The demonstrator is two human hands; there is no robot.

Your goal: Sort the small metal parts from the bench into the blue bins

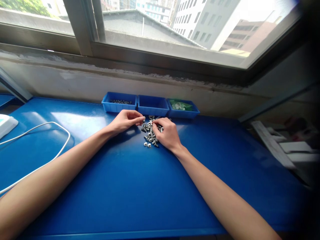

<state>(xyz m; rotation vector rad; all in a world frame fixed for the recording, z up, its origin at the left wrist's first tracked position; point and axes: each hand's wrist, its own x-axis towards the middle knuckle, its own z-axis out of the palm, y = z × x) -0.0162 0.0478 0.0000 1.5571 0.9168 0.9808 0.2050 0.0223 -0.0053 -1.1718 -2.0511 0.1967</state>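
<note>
A heap of metal bolts (150, 136) lies on the blue table, with several shiny rounded heads showing at its near edge. My left hand (126, 120) is at the heap's left side, thumb and forefinger pinched on a small shiny bolt (144, 120). Over the right part of the heap, my right hand (167, 131) has its thumb and fingers drawn together among the bolts. Whatever those right fingertips grip is too small and partly hidden to make out.
Behind the heap stand three blue bins: the left bin (107, 106) holds small dark metal pieces, the middle bin (153, 111) shows its bare inside, the right bin (192, 114) holds a green plastic bag (182, 105). A white cable (63, 146) curves across the table's left. A window rises behind.
</note>
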